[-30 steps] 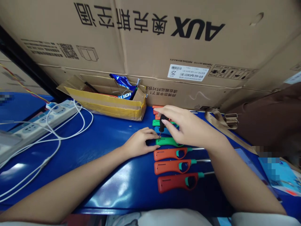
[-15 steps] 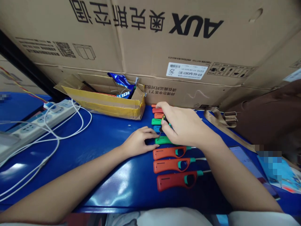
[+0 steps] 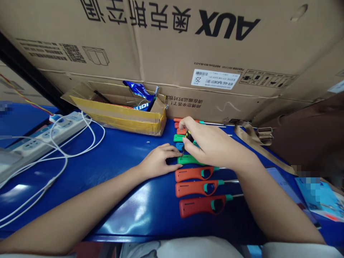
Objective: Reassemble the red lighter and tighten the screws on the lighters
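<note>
A row of long-necked gas lighters lies side by side on the blue table. My right hand [image 3: 206,141] is closed round a small screwdriver [image 3: 189,136] with a black and yellow handle. Its thin shaft slants down to the handle of a green lighter [image 3: 189,159], and the tip touches near the slot there. My left hand [image 3: 158,163] rests on the table, thumb and fingers on either side of that lighter's butt end. Nearer to me lie two orange lighters [image 3: 188,175] and a red lighter [image 3: 192,207]. Beyond, my right hand partly covers a blue lighter [image 3: 179,146] and several others.
A yellow-taped cardboard box [image 3: 120,120] holding packets stands behind my left hand. White cables and a power strip [image 3: 37,138] lie at left. A big carton [image 3: 166,53] walls off the back. At right are a strap [image 3: 249,139], a phone-like screen [image 3: 285,186] and a blue packet [image 3: 309,193].
The right hand has shifted very slightly, with the screwdriver tip still on the green lighter. The left hand holds its place. The view has moved a little.
</note>
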Demonstrator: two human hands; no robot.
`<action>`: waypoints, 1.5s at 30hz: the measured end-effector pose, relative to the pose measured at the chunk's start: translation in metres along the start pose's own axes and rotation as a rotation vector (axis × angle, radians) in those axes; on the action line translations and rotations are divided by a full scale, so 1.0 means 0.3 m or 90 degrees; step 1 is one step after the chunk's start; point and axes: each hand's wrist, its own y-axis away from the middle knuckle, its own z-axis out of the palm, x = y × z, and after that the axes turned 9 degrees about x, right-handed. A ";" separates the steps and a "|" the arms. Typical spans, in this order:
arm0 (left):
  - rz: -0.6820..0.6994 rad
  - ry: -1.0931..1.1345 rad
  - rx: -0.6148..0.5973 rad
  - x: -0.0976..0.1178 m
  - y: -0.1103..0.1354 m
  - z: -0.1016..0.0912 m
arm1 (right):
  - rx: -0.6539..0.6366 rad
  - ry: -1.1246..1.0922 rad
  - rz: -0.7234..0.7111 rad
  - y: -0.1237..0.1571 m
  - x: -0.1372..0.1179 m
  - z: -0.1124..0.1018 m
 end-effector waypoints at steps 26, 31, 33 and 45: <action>0.018 0.003 -0.012 -0.004 -0.003 -0.001 | 0.023 0.001 -0.006 -0.003 0.030 0.000; 0.020 0.008 -0.008 -0.002 -0.003 -0.002 | 0.020 0.031 0.004 0.001 0.030 -0.007; 0.022 0.007 -0.011 -0.002 -0.004 -0.001 | 0.009 -0.005 -0.025 0.004 0.029 -0.008; 0.034 0.016 -0.009 -0.003 -0.004 -0.001 | 0.025 0.008 0.022 0.001 0.017 0.006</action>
